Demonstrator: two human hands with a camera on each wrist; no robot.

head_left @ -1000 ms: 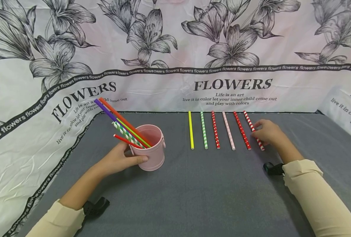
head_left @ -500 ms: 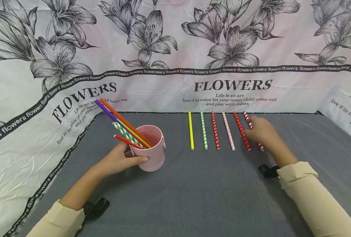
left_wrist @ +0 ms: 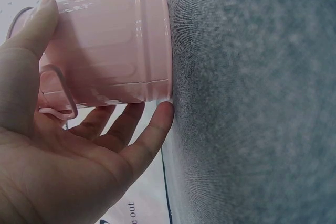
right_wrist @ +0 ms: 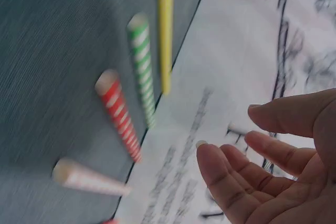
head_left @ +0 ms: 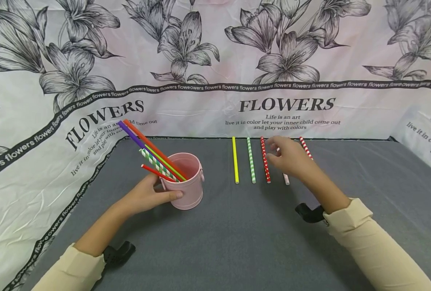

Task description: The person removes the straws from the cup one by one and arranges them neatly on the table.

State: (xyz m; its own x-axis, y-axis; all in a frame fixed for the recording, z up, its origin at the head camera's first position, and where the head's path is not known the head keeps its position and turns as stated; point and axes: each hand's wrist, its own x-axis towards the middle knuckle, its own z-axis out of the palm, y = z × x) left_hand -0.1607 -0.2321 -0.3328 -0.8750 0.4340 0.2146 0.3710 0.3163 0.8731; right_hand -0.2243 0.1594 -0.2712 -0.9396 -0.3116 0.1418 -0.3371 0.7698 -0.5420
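My left hand [head_left: 148, 197] holds a small pink bucket [head_left: 189, 196] by its side, thumb in front, fingers round the other side by the handle. Several paper straws lean left in it, among them an orange one [head_left: 147, 141], a purple one [head_left: 131, 132] and a red one [head_left: 158, 173]. My right hand [head_left: 289, 155] hovers over the row of straws, its fingers apart with nothing between them, as the right wrist view shows. It partly covers a pale pink straw [head_left: 286, 179] and hides a red dotted one. Beside its fingertips is another red dotted straw [head_left: 265, 161].
Further left in the row lie a green-striped straw [head_left: 251, 161] and a yellow straw [head_left: 235, 161]. A red-and-white striped straw [head_left: 305, 147] lies at the right end. Grey cloth [head_left: 237, 234] covers the table, and a flower-printed curtain [head_left: 208, 109] stands behind.
My right hand has moved left from the red-and-white striped straw, over the dotted one, to above the pale pink straw. My left hand and the bucket have stayed put.
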